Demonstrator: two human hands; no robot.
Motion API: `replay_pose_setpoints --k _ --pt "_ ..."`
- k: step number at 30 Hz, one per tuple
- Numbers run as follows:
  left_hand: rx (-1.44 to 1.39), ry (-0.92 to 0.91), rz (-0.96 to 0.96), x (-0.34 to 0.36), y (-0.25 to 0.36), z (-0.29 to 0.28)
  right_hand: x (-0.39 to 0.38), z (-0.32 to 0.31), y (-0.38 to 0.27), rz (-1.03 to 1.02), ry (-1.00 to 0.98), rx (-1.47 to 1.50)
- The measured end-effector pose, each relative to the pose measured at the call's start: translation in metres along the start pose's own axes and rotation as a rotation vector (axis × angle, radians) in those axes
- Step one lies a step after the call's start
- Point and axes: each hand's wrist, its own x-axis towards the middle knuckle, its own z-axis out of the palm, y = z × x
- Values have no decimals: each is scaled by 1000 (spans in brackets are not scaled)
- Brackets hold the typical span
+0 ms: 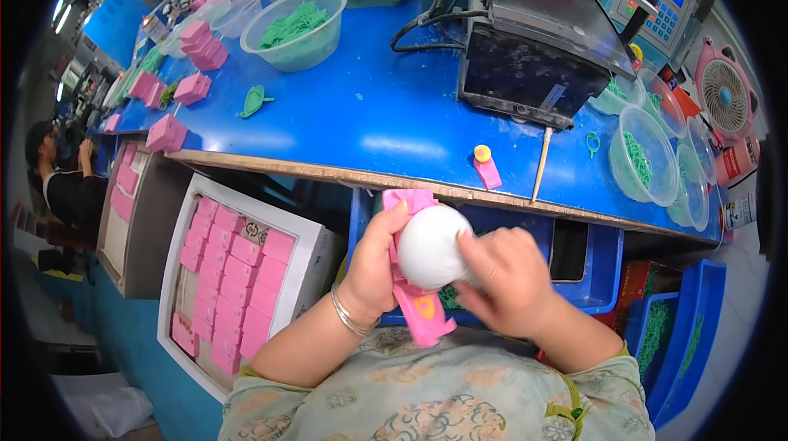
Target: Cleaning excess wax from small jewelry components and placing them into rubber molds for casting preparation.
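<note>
In front of my body, above the blue tray [603, 281], a smooth white ball [430, 246] lies against a soft-looking pink strip-like piece [421, 319]. My left hand [371, 269] is closed around the pink piece, its thumb at the upper end. The lower end of the strip hangs free and carries a yellow-orange ring-shaped mark. Fingers of my right hand [509, 277] press on the right side of the ball, partly curled. The ball hides the middle of the pink piece.
Several pink blocks fill a white box [308, 236] at left. The blue bench [386, 113] carries a bowl [328, 47] of green pieces, a black press machine [525, 72], a brush [542, 166] and a small pink piece with yellow top [487, 170]. A pink fan [726, 88] stands right.
</note>
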Motion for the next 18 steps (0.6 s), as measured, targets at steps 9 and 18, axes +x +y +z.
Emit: replay_pose_setpoints --k 9,18 --pt "27 -197 94 -1 0 -6 -6 6 -9 -72 217 -39" --pt "-273 -666 -14 7 -2 -29 8 -33 49 390 400 -416"
